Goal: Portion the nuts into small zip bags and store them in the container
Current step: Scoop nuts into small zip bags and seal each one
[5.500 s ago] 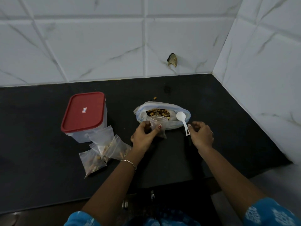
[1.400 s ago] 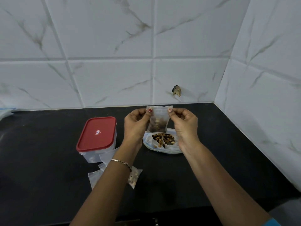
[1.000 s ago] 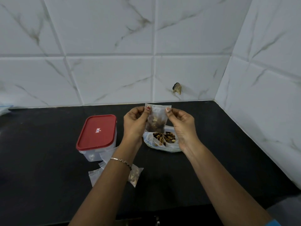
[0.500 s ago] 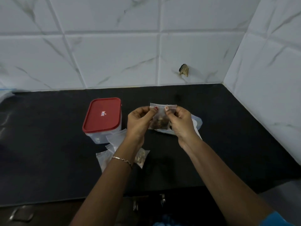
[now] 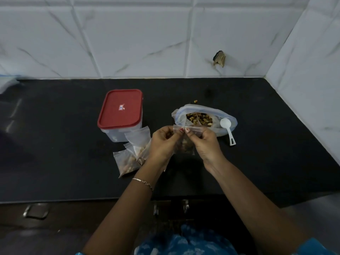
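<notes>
Clear small zip bag: filled, hanging from its top strip over the near middle of the counter.
Left hand: thumb and fingertip pinch the strip's left part.
Right hand: pinches the strip just to the right, thumbs almost touching.
Strip axis: runs left-right between the pinches, so the seal is probably pressed along it.
Container: lidded, far left; left hand nearer.

Setting: domestic kitchen. Black stone counter beneath the fingers; white marble-look wall tiles beyond them; metal cabinet handles nearer than them, below the counter edge.
</notes>
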{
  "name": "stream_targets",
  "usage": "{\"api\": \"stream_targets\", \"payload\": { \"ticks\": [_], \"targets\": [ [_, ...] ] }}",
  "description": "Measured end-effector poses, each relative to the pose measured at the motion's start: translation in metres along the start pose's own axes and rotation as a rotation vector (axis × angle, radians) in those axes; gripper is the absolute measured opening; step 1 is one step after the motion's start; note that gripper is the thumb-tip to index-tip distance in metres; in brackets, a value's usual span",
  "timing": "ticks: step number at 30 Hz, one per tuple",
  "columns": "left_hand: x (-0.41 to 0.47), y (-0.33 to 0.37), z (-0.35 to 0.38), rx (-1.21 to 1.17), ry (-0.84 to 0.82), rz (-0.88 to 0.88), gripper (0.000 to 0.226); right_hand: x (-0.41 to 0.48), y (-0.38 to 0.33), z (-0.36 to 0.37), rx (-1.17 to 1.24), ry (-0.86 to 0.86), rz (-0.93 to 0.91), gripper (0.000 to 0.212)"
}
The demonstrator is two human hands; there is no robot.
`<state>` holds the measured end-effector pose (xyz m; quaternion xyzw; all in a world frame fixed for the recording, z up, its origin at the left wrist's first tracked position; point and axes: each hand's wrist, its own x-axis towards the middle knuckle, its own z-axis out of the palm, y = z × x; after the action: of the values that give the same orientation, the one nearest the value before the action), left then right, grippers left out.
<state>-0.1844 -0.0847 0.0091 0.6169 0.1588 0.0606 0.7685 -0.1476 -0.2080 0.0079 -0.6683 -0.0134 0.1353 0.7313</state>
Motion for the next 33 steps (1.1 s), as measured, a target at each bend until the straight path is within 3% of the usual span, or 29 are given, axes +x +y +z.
{"api": "stream_targets", "payload": {
  "ticks": [3,9,16,22,25,30,33],
  "targets": [
    [0.003,-0.003,-0.006,0.064,0.025,-0.043,0.010,0.009,0.011,0.000,-0.086,0.034,0.014,0.013],
    [0.018,-0.017,-0.015,0.323,0.113,-0.078,0.018,0.028,0.027,0.000,-0.209,0.096,0.036,0.007],
    [0.025,-0.026,-0.018,0.394,0.203,-0.109,0.020,0.049,0.035,0.011,-0.281,0.261,0.080,0.028],
    [0.031,-0.042,-0.030,0.368,0.281,-0.190,0.017,0.065,0.037,0.009,-0.420,0.122,0.035,0.008],
    [0.029,-0.039,-0.032,0.465,0.291,-0.122,0.009,0.070,0.036,0.005,-0.452,0.082,0.005,0.017],
    [0.027,-0.019,-0.025,0.760,0.270,0.127,0.036,0.065,0.026,-0.023,-0.491,0.128,-0.068,0.012],
    [0.033,-0.015,-0.021,0.846,0.264,0.233,0.043,0.058,0.020,-0.053,-0.474,0.263,-0.080,0.010]
  ]
}}
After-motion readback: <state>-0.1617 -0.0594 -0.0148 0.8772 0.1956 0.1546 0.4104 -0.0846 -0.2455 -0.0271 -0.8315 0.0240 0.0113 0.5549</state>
